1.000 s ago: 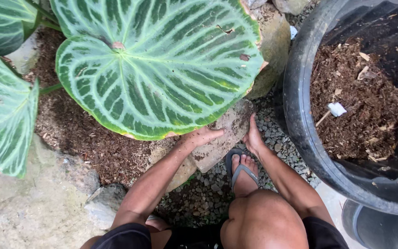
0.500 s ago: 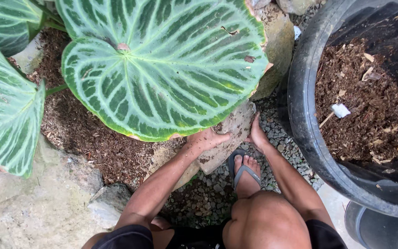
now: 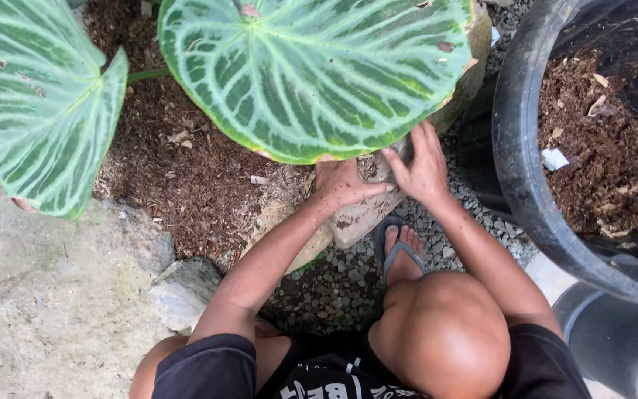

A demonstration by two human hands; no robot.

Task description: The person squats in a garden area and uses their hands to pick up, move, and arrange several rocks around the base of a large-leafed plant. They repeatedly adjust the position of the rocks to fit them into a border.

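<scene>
Gripping the flat stone [image 3: 359, 214] from both sides now: left hand [image 3: 341, 185] spread flat over its top edge, right hand [image 3: 422, 166] curled around its far corner, fingers [image 3: 400, 164] hooked on. Half a second back, both rested looser and lower on it, so looks like a firmer hold, probably to shift or reseat it. Sitting right under both hands at the border of the mulch bed [image 3: 186, 162], tucked beneath the big veined leaf [image 3: 311, 74]. Sandalled foot [image 3: 400, 255] on gravel [image 3: 334, 284] just below the hands. Black tub [image 3: 515, 148] of soil off past the right hand.
</scene>
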